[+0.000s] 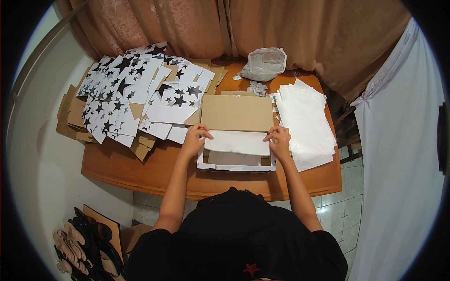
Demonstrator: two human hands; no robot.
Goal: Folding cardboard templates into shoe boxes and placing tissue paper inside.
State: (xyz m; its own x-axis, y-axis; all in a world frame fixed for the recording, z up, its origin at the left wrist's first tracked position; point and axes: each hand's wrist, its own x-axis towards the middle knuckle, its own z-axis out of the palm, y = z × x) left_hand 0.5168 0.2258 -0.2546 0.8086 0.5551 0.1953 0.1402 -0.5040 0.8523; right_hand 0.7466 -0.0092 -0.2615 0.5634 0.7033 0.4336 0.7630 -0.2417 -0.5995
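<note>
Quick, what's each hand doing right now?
Left hand: closed, holding the white sheet by its left side.
Right hand: closed, holding its right side.

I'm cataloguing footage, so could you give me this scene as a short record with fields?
Left hand: the left hand grips the white sheet by its left side
Right hand: the right hand grips the same sheet by its right side
Box: cardboard box, open, lid folded back away from the person, sheet above its opening
Left of box: heaped star-patterned cardboard pieces
Right of box: loose stack of white sheets
Beyond box: plastic bag; small pieces, too small to identify
Surface: brown table
</note>
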